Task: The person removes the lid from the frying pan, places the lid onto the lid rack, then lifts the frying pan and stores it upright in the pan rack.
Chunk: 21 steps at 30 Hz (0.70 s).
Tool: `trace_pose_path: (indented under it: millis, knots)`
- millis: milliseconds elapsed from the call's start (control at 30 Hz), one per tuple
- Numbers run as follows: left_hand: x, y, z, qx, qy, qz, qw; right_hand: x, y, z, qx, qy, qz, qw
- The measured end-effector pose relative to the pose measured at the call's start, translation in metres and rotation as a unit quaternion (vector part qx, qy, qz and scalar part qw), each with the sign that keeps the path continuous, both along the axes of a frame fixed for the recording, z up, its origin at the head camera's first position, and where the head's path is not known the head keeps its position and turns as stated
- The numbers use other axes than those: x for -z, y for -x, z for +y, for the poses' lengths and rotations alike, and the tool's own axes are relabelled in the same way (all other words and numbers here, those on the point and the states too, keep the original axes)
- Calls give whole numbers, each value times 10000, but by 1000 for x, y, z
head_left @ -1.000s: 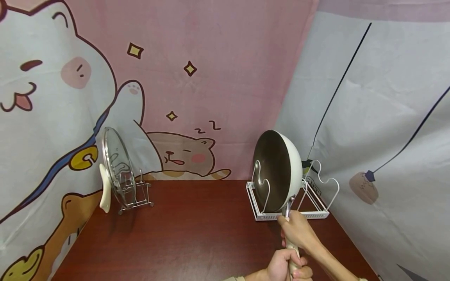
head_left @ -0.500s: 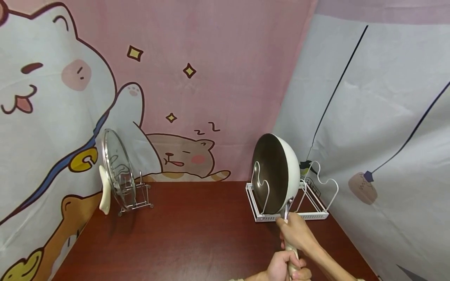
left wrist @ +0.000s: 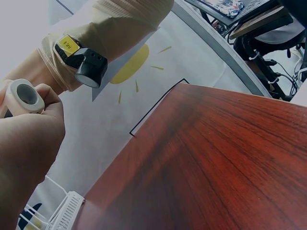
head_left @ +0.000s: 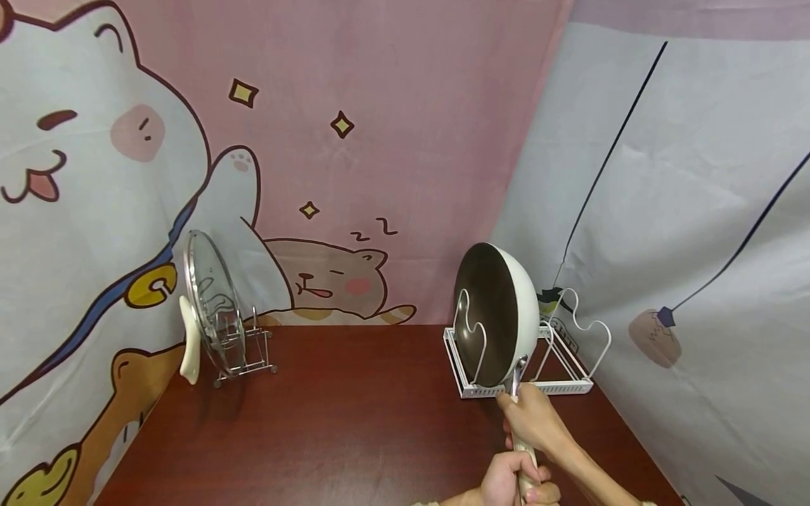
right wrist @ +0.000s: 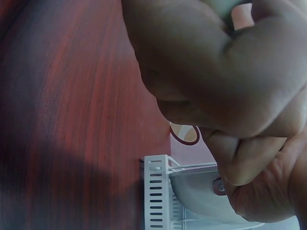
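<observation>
A deep pan [head_left: 487, 316], white outside and dark inside, stands on edge in a white wire rack [head_left: 569, 388] at the right, its opening facing left. Its pale handle [head_left: 524, 450] points down toward the person. My right hand [head_left: 534, 418] grips the handle close to the pan. Lower down, my left hand [head_left: 515, 479] grips it near the end. In the left wrist view the hollow handle end [left wrist: 29, 96] pokes out of the left fist. The right wrist view shows the curled right fingers [right wrist: 225, 72], with the pan's white side [right wrist: 201, 194] beyond, against the rack.
A glass lid [head_left: 211, 302] with a cream handle [head_left: 189, 341] leans upright in a small metal rack [head_left: 256, 351] at the left back. Cartoon cloth walls [head_left: 411, 140] close off the back and sides of the red-brown table [head_left: 316, 422].
The pan has sunk slightly lower between the white rack's wires. Both hands keep their grip on the handle, nearly in the same places.
</observation>
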<state>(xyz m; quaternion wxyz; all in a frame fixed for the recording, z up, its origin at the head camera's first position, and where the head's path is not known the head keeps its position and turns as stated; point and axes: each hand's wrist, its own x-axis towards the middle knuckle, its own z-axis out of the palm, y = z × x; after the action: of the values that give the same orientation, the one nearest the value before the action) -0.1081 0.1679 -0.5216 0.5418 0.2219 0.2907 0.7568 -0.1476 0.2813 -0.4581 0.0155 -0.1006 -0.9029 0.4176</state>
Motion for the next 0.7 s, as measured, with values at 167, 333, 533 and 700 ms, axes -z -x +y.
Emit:
trace_pose_path:
  millis: [167,333,533,700]
  knots:
    - [1,0,1,53,19,-6,10000,-1,-1,-1,22,19,-67,10000]
    - [2,0,1,64,29,-30,10000,0,0,0,-8,9,-53,10000]
    - [3,0,0,-33,-5,-15,10000,1,0,0,-24,-24,-39,10000]
    - [4,-2,-1,-81,72,4,9999,4,-1,1,-16,-66,-81,9999]
